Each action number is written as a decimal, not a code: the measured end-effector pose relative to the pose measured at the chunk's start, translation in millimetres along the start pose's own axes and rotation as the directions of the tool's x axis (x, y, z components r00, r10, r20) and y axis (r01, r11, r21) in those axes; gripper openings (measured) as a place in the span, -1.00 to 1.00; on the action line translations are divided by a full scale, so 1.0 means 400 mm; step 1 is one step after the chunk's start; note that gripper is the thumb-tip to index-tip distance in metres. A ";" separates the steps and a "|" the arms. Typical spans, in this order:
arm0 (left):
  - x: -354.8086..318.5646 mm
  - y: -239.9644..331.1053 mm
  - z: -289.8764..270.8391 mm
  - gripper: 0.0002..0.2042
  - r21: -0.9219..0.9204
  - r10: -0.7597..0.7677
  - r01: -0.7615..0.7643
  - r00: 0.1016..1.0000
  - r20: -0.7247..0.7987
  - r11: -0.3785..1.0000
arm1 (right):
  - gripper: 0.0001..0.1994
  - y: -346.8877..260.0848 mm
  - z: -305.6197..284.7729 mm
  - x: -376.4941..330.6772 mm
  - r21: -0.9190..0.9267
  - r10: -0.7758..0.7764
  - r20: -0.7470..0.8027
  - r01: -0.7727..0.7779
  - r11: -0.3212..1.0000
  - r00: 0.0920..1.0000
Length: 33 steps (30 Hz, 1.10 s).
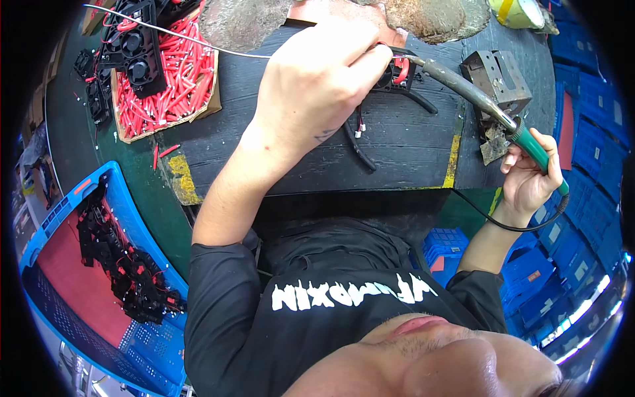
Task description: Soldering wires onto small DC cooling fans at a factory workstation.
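Observation:
My left hand (pixel 317 86) is closed in a pinch, with a thin grey solder wire (pixel 198 41) running into it from the upper left. Its fingertips hide the wire's working end. In my right hand (pixel 526 185) is the green handle of a soldering iron (pixel 533 149), whose long metal shaft slants up and left to the pinching fingers. Right below that tip lies a black device with red wires (pixel 401 71), partly covered by my left hand. Two black arms stick out from it, and a small white connector (pixel 358 133) hangs on its leads.
A carton of red tubular pieces (pixel 169 92) stands at the left, with black fan units (pixel 135 49) on it. A blue crate (pixel 49 228) below holds black parts. A metal bracket stand (pixel 503 83) is beside the iron. Blue bins (pixel 589 132) line the right.

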State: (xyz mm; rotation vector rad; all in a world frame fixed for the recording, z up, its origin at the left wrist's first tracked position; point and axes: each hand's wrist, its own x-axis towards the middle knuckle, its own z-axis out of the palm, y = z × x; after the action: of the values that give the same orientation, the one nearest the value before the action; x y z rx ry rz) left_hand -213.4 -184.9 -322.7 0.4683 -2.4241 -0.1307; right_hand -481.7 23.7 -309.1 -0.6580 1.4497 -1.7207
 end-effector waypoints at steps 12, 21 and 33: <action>0.026 0.015 0.004 -0.88 0.167 0.169 -0.134 0.963 -0.211 0.977 | -0.50 0.001 -0.009 0.004 -0.008 0.004 0.024 -0.004 1.000 1.000; 0.028 0.039 -0.012 -0.91 0.123 -0.014 0.021 0.998 -0.055 0.992 | -0.50 0.001 -0.009 0.009 0.014 0.029 0.005 -0.029 0.999 1.000; 0.062 0.033 -0.065 -0.83 0.192 0.167 -0.136 0.973 -0.156 0.972 | -0.49 -0.005 -0.013 -0.002 0.073 -0.030 0.004 0.030 0.997 1.000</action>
State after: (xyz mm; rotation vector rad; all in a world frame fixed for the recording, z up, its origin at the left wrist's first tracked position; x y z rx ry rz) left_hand -219.0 -181.1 -285.1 0.3553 -2.3008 0.1905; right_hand -486.0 27.4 -308.1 -0.6479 1.3732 -1.7850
